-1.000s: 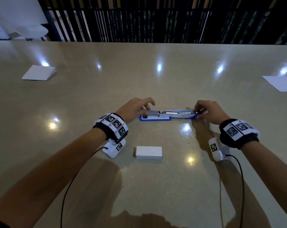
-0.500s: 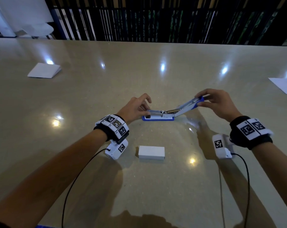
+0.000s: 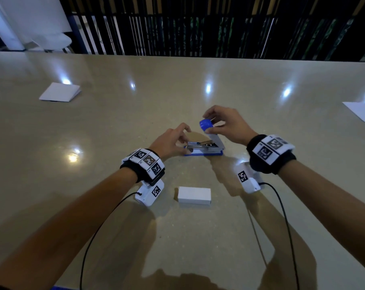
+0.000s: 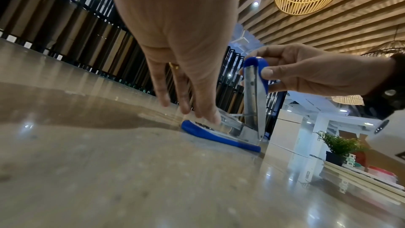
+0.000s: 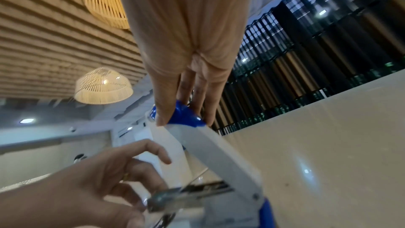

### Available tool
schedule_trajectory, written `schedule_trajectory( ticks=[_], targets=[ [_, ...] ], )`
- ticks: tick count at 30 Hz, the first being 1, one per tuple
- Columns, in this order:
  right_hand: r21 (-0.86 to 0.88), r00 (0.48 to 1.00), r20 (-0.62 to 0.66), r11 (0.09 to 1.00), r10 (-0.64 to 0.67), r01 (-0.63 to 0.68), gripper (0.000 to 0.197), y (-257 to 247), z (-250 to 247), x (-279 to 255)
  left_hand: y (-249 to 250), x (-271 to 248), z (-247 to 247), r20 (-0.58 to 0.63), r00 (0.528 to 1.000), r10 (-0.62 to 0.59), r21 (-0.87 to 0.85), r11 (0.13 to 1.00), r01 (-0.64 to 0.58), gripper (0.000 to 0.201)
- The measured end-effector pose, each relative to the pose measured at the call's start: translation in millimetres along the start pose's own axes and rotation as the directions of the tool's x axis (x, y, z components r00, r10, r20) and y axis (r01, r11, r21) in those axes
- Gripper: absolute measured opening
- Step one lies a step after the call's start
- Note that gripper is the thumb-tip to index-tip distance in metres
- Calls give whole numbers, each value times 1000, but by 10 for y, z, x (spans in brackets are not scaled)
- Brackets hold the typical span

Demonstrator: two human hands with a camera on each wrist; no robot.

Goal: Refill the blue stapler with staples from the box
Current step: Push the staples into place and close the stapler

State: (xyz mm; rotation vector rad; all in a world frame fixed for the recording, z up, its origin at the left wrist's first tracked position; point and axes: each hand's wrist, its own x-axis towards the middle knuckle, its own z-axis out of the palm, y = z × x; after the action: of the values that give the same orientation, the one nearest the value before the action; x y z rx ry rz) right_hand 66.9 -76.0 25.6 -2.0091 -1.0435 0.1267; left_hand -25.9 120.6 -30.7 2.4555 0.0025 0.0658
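Note:
The blue stapler (image 3: 202, 152) lies with its base on the table, hinge to the right. Its grey top arm (image 3: 214, 139) stands almost upright, so the metal magazine (image 5: 192, 193) is bared. My right hand (image 3: 208, 122) pinches the arm's blue tip (image 4: 255, 64) between thumb and fingers. My left hand (image 3: 185, 146) holds the stapler's front end down, thumb on the near side, fingers on top (image 4: 197, 110). The white staple box (image 3: 194, 195) lies closed on the table, nearer to me than the stapler, and neither hand touches it.
A folded white paper (image 3: 59, 92) lies far left and another sheet (image 3: 361, 110) at the far right edge. A black slatted railing (image 3: 198, 28) runs behind the table's far edge. Black cables (image 3: 286, 216) trail from both wrist cameras over the table.
My right hand has swung the stapler's top arm up from flat on the table to almost upright, moving left and up. The left hand has stayed on the front end.

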Motion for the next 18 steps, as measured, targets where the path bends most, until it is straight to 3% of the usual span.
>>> schedule_trajectory(
  ticks=[6, 13, 18],
  targets=[
    [-292, 973, 231, 955, 11, 58, 30, 27, 448, 106, -138, -67, 2, 24, 994, -109, 95, 990, 106, 78],
    [-329, 976, 212, 944, 48, 25, 32, -50, 482, 144, -162, -65, 7, 36, 989, -142, 127, 982, 137, 80],
    [-519, 967, 240, 854, 90, 49, 33, -21, 657, 121, -155, -52, 0, 45, 989, -144, 151, 979, 136, 81]
  ],
)
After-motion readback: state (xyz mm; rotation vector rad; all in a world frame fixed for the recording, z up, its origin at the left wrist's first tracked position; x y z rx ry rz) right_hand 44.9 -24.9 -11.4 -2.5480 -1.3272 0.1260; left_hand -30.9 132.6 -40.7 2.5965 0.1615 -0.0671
